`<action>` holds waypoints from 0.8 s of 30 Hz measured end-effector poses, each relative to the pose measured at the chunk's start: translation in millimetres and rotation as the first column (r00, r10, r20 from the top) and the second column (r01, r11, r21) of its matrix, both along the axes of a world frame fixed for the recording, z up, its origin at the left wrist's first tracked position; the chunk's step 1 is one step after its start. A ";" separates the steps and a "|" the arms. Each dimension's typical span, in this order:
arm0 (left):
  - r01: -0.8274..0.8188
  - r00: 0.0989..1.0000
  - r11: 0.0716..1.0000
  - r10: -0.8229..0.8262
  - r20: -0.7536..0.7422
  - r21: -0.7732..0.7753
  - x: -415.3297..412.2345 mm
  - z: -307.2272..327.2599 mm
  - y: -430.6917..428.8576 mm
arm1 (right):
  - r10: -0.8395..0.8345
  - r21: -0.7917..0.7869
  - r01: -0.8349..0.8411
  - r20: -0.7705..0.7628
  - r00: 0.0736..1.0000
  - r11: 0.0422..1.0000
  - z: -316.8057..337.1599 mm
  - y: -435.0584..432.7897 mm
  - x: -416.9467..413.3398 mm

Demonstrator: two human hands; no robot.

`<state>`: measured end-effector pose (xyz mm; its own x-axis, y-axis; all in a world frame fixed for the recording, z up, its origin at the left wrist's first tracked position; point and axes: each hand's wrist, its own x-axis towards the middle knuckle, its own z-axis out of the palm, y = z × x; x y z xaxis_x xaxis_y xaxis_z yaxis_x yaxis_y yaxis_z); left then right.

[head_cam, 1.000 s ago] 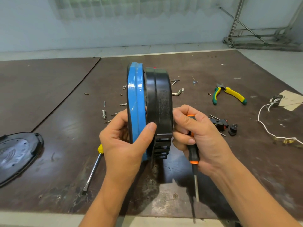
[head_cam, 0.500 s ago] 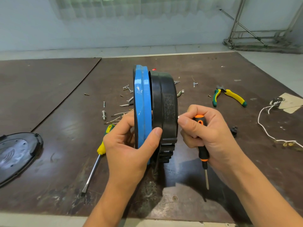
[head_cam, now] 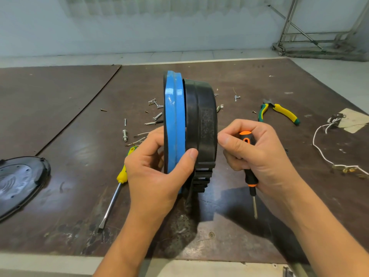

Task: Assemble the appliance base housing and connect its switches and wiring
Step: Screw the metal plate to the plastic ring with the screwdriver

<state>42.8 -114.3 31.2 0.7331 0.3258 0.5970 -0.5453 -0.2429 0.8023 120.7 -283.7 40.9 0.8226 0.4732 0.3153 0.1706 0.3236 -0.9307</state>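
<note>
Base housing (head_cam: 201,120): stands on edge at the centre of the table (head_cam: 60,116), its rim toward the camera. It consists of a blue ring (head_cam: 173,116) on the left, seated against a black shell on the right. Whether its lower edge touches the board cannot be told.

Left hand (head_cam: 157,172): grips the housing low on the near rim. The thumb lies across the blue ring onto the black shell, and the fingers are curled behind the blue side.

Right hand (head_cam: 257,154): fingers curled round the handle of an orange-and-black screwdriver (head_cam: 249,174), with the shaft pointing down and the tip clear of the board. The thumb and forefinger meet just beside the black shell's right edge. Whether they pinch anything small cannot be told.

Also on the table:
- A yellow-handled flat screwdriver (head_cam: 117,188), left of the left hand.
- Loose screws (head_cam: 155,102), scattered behind the housing.
- Green-and-yellow pliers (head_cam: 279,112), at the right.
- A white wire (head_cam: 327,156), at the far right.
- 1 black cover plate (head_cam: 20,180), at the left edge.
</note>
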 end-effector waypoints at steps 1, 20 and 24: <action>0.007 1.000 1.000 -0.007 -0.001 0.001 0.0 -0.2 0.1 | -0.026 -0.025 0.027 0.037 0.999 0.999 0.5 -3.0 0.2; -0.016 1.000 0.990 0.014 0.012 0.141 -1.5 3.3 -6.4 | 0.029 -0.087 -0.035 -0.067 0.997 0.996 13.5 -16.5 3.3; -0.022 1.000 0.992 0.020 0.014 0.124 -1.3 0.8 -8.3 | 0.074 -0.088 -0.085 -0.116 0.990 0.992 11.1 -19.9 4.8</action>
<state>41.6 -122.6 31.9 0.7190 0.2640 0.6429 -0.5491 -0.3513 0.7583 125.5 -303.6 52.0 0.8090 0.5614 0.1744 0.0401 0.2432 -0.9691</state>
